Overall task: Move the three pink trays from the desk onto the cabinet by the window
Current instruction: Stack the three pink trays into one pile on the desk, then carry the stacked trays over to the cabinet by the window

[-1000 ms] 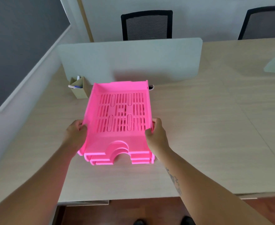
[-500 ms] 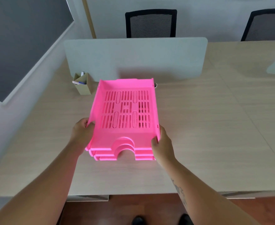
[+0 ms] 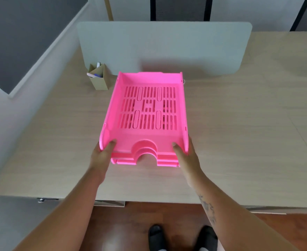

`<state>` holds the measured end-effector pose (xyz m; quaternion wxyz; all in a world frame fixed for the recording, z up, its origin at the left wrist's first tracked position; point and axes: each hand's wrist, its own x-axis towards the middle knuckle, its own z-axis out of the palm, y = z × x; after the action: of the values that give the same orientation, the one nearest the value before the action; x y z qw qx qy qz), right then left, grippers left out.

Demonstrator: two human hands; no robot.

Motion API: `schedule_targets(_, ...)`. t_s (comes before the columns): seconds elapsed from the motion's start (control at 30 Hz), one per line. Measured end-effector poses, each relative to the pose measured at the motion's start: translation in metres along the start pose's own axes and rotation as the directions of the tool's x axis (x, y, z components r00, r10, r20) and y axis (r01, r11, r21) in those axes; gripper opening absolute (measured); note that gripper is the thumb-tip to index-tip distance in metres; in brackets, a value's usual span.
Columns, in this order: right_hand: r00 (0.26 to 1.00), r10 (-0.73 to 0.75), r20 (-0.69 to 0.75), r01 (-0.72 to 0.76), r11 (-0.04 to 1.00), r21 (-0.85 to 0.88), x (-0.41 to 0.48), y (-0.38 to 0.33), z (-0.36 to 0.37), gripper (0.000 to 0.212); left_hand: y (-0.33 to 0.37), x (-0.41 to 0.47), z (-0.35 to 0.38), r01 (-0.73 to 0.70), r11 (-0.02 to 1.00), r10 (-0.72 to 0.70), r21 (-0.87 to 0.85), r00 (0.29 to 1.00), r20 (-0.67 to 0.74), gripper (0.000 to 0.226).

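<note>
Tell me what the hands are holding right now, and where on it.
Both hold the nested stack of pink slotted plastic trays at its near front corners: left hand at the left corner, right hand at the right, thumbs inside the top tray.

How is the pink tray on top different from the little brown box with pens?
The top pink tray is wide, shallow and slotted; the cardboard pen holder is small, tall and solid-sided. The left hand and right hand grip the tray; nothing touches the holder. The tray is empty; the holder has pens.
</note>
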<state>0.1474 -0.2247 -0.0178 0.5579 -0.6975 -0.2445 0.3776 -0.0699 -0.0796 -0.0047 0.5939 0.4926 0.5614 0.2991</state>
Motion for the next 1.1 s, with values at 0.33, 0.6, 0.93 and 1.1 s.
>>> schedule_targets(0.33, 0.984, 0.176, 0.021, -0.177, 0.972, 0.155, 0.012, 0.001, 0.002, 0.06, -0.008, 0.012, 0.011, 0.074, 0.987, -0.068, -0.141, 0.997, 0.045, 0.057)
schedule_targets(0.6, 0.984, 0.177, -0.025, -0.172, 0.977, 0.126, 0.039, -0.022, -0.027, 0.045, 0.027, 0.003, 0.03, 0.058, 0.978, -0.05, -0.201, 0.998, 0.047, 0.048)
schedule_targets(0.93, 0.986, -0.011, 0.164, -0.01, 0.992, 0.123, 0.037, -0.088, -0.073, 0.055, 0.071, -0.077, 0.063, -0.068, 0.939, 0.001, -0.337, 0.981, -0.194, 0.058)
schedule_targets(1.1, 0.931, -0.098, 0.352, 0.052, 0.989, 0.136, 0.031, -0.127, -0.076, 0.048, 0.088, -0.136, 0.058, -0.207, 0.903, 0.054, -0.377, 0.924, -0.378, 0.042)
